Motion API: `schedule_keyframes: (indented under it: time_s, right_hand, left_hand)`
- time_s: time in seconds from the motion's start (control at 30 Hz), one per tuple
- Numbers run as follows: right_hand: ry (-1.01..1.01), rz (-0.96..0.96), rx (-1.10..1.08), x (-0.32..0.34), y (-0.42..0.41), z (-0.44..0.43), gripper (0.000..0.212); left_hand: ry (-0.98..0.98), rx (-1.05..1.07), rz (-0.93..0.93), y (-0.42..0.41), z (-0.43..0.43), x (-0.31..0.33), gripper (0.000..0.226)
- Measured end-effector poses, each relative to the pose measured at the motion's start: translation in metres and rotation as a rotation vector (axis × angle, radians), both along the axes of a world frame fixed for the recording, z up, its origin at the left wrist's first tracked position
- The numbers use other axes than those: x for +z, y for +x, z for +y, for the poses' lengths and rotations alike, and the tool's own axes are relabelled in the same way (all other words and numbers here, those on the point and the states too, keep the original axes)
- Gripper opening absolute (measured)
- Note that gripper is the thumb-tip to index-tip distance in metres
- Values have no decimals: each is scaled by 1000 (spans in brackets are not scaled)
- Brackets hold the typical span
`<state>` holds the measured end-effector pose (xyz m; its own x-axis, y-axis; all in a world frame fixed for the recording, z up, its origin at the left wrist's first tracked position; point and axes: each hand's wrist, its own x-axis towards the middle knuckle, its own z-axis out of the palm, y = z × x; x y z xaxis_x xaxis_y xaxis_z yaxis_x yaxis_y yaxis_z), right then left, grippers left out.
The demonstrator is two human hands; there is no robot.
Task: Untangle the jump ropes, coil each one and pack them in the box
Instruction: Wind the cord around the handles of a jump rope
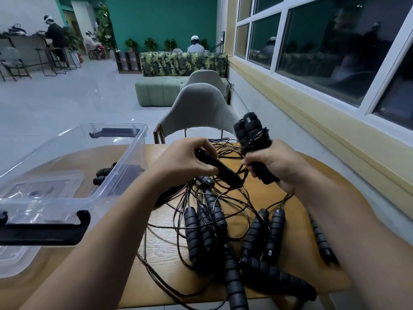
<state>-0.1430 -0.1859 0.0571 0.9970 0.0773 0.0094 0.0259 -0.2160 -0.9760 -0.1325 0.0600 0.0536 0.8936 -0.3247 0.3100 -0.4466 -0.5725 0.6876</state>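
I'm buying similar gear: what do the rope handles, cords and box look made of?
Handles: matte black foam, probably, going by the ribbed, cushioned look. Cords: thin and glossy, perhaps plastic-coated cable. Box: clear rigid plastic, see-through with glints.

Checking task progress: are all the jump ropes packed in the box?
No: a tangled pile of jump ropes lies on the table, outside the box.

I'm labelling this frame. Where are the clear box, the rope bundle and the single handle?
clear box (125, 157): head view, its right wall.
rope bundle (250, 128): head view, foam handles above the right hand (274, 162).
single handle (221, 171): head view, its middle, beside the left hand (181, 162).
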Motion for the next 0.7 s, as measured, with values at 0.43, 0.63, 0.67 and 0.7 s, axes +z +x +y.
schedule_keyframes:
  time_s: [0.43, 0.63, 0.67, 0.7]
  right_hand:
    - [64, -72, 65, 6, 0, 12, 19]
    - [179, -93, -20, 12, 3, 0, 20]
    - [198, -95, -30, 13, 4, -2, 22]
    - [214, -102, -36, 14, 5, -4, 22]
  left_hand:
    - [261, 227, -176, 8, -25, -39, 57]
    - [-237, -21, -82, 4, -18, -31, 27]
    - [-337, -4, -67, 3, -18, -31, 25]
    - [-379, 32, -56, 2, -18, -32, 28]
